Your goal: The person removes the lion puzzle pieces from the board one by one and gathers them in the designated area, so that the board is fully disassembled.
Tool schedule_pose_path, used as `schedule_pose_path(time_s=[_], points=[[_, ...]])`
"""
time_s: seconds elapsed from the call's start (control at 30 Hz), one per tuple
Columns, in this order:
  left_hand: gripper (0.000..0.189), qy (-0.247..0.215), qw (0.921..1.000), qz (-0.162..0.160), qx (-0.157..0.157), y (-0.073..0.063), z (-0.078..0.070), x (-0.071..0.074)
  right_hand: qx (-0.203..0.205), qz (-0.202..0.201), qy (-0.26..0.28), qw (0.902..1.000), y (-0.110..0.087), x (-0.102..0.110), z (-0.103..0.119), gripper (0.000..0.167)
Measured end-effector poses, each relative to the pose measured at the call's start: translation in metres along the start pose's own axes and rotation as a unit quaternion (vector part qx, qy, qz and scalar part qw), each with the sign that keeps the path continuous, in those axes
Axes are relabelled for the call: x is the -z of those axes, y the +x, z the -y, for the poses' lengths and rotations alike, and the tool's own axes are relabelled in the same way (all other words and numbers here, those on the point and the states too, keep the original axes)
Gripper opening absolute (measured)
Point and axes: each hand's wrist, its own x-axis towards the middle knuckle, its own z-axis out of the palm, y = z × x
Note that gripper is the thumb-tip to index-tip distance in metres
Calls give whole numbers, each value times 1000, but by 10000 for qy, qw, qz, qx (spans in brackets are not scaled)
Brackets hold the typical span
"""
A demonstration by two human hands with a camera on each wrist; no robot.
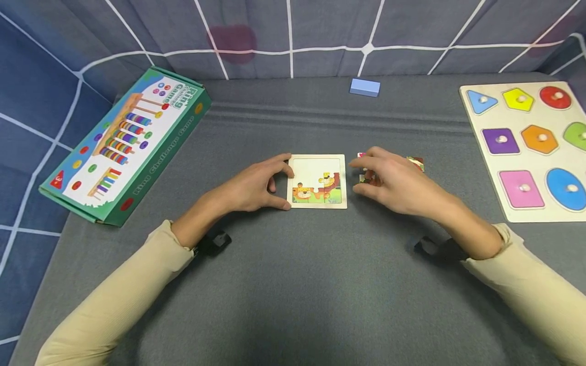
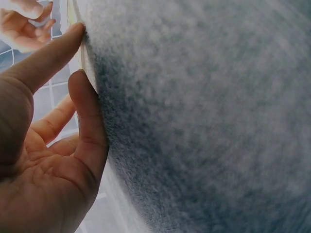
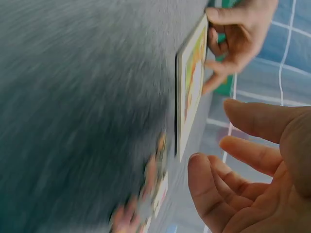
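Note:
A small square wooden jigsaw board (image 1: 309, 166) lies flat in the middle of the table. Joined pieces with a cartoon animal's face fill its lower row and right side; the upper left is bare. My left hand (image 1: 256, 185) rests at the board's left edge, thumb at the near corner and a fingertip near the far one. Just right of the board, my right hand (image 1: 396, 180) hovers over loose puzzle pieces (image 1: 416, 162), partly hiding them. In the right wrist view its thumb and fingers (image 3: 204, 184) are apart, with nothing between them, above blurred pieces (image 3: 150, 189).
A green ring game box (image 1: 151, 137) lies at the left. On the right sits a wooden shape board (image 1: 510, 157) with knobbed coloured shapes. A blue block (image 1: 364, 87) stands at the back, near the checked cloth (image 1: 329, 30). Grey fabric covers the table (image 1: 297, 284).

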Motion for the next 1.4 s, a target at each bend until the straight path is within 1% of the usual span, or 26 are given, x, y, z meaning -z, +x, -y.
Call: schedule_pose_path(time_s=[0.13, 0.27, 0.37, 0.47, 0.63, 0.8, 1.03, 1.4], points=[[56, -15, 10000, -2, -26, 0, 0, 0, -162, 447, -59, 9989, 18, -9, 10, 47], [56, -30, 10000, -7, -44, 0, 1, 0, -293, 830, -129, 9960, 34, -16, 15, 58], [56, -38, 10000, 0, -55, 0, 1, 0, -317, 1097, -210, 9932, 42, -20, 17, 57], [56, -22, 10000, 2, -63, 1, 0, 0, -357, 1205, -290, 9917, 45, -23, 17, 51], [56, -24, 10000, -29, -57, 1, 0, 0, -373, 978, -238, 9942, 45, -26, 17, 44], [56, -41, 10000, -30, -62, 0, 0, 0, -430, 795, -123, 9958, 45, -27, 17, 42], [56, -44, 10000, -34, -55, 0, 1, 0, -442, 926, -47, 9947, 46, -27, 16, 46], [57, -70, 10000, -35, -33, -1, 0, 0, -304, 823, -14, 9961, 49, -26, 15, 34]])
